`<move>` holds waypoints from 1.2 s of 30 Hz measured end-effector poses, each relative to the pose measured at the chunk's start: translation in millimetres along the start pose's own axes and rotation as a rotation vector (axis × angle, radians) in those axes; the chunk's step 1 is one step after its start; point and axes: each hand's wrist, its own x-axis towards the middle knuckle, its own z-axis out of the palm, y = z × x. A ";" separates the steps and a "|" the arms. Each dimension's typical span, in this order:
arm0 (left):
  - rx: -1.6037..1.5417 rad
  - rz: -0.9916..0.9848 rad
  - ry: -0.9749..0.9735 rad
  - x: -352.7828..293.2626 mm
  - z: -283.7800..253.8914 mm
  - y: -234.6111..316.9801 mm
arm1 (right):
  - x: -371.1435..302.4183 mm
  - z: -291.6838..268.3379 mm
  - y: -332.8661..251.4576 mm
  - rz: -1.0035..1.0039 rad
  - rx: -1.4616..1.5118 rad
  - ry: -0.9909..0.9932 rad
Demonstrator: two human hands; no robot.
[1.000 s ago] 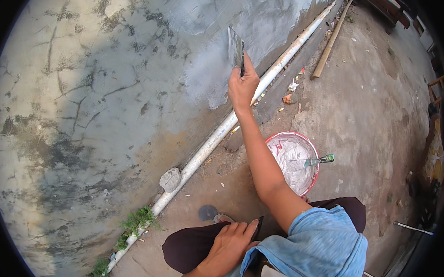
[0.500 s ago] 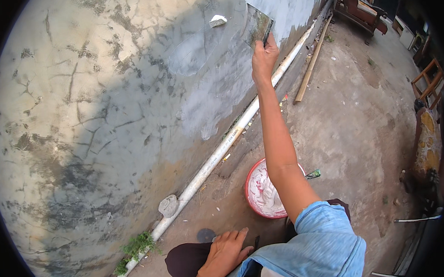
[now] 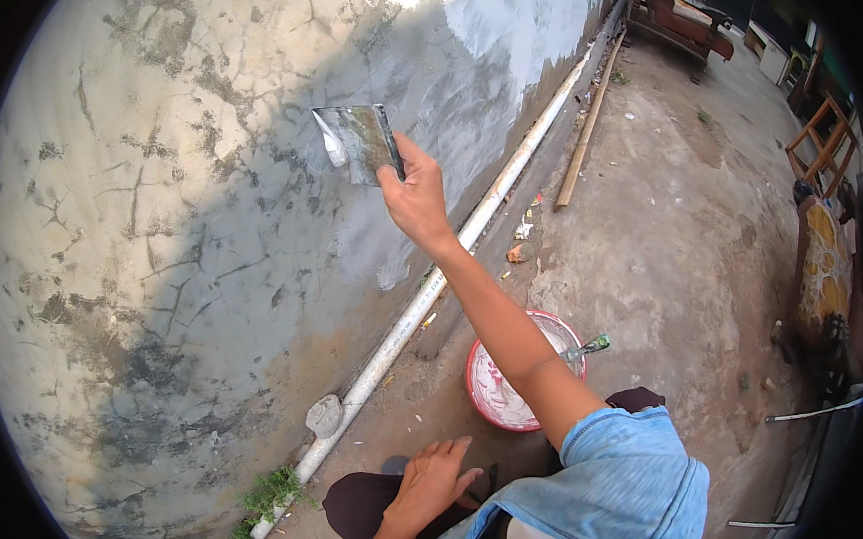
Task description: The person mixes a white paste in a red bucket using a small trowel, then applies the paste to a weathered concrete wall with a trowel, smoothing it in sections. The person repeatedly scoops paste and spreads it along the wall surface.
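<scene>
My right hand (image 3: 417, 198) grips the edge of a flat, thin putty blade (image 3: 363, 142) against or very near the cracked grey wall (image 3: 212, 308). A lump of white putty (image 3: 332, 144) clings to the blade's left side. Below, my left hand (image 3: 431, 486) lies on my dark-clad knee (image 3: 350, 509), its fingers extended and holding nothing. My right forearm passes above a red-rimmed bucket (image 3: 478, 402) of white putty and hides part of it. A tool with a green patterned handle (image 3: 597, 345) leans across the bucket's rim.
A white pipe (image 3: 396, 331) runs along the wall's foot, with a stone (image 3: 324, 417) and green weeds (image 3: 268, 493) against it. A wooden strip (image 3: 589, 123) lies on the ground. Wooden furniture (image 3: 676, 13) stands far off, with a wooden frame (image 3: 824, 146) at right.
My right hand and the blade have moved left and down along the wall. Putty that was on the wall now shows at the blade's edge. My left hand stays on the knee.
</scene>
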 end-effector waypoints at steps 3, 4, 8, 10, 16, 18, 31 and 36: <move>0.005 -0.036 -0.020 1.2 1.4 -6.5 | 13.3 -31.0 -15.0 0.531 0.603 -0.171; 0.002 -0.051 -0.034 1.5 0.5 -7.6 | 22.5 -48.7 -11.8 0.648 0.720 -0.193; 0.000 -0.082 -0.026 1.0 0.5 -15.2 | 72.7 -110.2 10.0 0.546 0.832 0.122; 0.003 -0.069 -0.010 2.7 5.7 -23.0 | 104.8 -137.2 28.5 0.268 0.624 0.283; 0.003 -0.102 -0.061 18.6 3.1 -28.4 | 162.6 -125.9 98.1 0.014 -0.010 0.470; 0.037 -0.121 -0.074 19.1 4.9 -32.2 | 150.4 -84.7 68.4 0.093 -0.307 0.414; 0.020 -0.102 -0.142 44.6 12.9 -34.2 | 103.7 -87.7 23.6 -0.091 -0.318 0.364; 0.021 -0.138 -0.147 44.8 7.7 -35.8 | 162.9 -126.3 97.9 0.040 -0.434 0.521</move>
